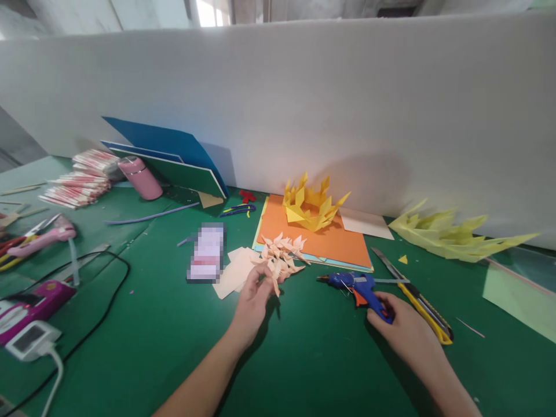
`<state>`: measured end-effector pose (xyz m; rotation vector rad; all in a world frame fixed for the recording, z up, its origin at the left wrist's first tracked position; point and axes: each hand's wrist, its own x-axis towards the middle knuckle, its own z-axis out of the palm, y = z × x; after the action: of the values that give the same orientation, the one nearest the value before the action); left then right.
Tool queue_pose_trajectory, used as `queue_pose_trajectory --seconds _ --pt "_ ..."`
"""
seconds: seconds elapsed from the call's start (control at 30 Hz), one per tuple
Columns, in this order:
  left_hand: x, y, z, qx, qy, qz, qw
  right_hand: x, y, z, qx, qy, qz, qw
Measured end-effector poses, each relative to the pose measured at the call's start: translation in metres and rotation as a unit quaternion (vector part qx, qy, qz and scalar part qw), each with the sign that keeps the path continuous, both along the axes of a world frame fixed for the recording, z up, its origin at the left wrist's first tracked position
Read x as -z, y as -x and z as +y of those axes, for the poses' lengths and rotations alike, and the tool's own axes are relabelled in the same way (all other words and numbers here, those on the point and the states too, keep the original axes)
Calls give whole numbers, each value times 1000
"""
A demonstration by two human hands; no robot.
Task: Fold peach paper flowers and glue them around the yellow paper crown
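Note:
My left hand [254, 298] is closed in a pinch on a folded pale peach paper piece [275, 285], at the near edge of a pile of similar peach folded pieces [282, 255]. My right hand [402, 327] is wrapped round the handle of a blue glue gun [358, 285] that lies on the green table [304, 359], nozzle pointing left. A yellow utility knife [419, 298] lies just right of the gun. Behind the pile, an orange sheet [343, 240] carries a yellow folded paper crown [310, 205].
A white partition wall [304, 104] closes the back. Pale yellow folded shapes [452, 234] lie at the right. On the left are a pink cup [139, 176], blue boards [174, 147], stick packs [82, 179], a pink glue gun [41, 238], a black cable [99, 313] and a phone [207, 252].

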<state>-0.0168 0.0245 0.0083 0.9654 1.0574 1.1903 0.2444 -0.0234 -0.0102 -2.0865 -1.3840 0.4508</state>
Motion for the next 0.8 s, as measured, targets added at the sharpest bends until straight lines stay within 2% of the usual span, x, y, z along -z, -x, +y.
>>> queue_pose_trajectory --seconds 0.07,0.13,0.17,0.27,0.33,0.4,0.47,0.57,0.7,0.8 --pt "-3 -1 -1 24 7 -23 999 -9 5 1 8 14 40 999" --pt "-5 -2 -1 33 9 -36 999 -20 14 0 -11 22 134 991" --pt "-6 -2 -1 36 8 -38 999 -25 19 -1 -30 27 199 979" --pt "-7 -3 -1 38 14 -36 999 -37 38 -5 -100 51 393 913" --pt "-6 -3 -1 34 19 -38 998 -38 50 -6 -123 60 455 880" --pt "-5 -2 0 34 24 -40 998 -36 58 -6 -128 64 477 867" --pt "-3 -2 0 36 25 -41 998 -31 63 -4 -121 51 466 875" --pt "-2 -2 0 35 26 -48 998 -27 67 -1 -110 10 397 911" --pt "-3 -2 0 39 20 -47 998 -31 71 0 -122 -15 287 950" --pt "-4 -3 0 37 18 -47 998 -35 75 1 -140 -40 222 964"
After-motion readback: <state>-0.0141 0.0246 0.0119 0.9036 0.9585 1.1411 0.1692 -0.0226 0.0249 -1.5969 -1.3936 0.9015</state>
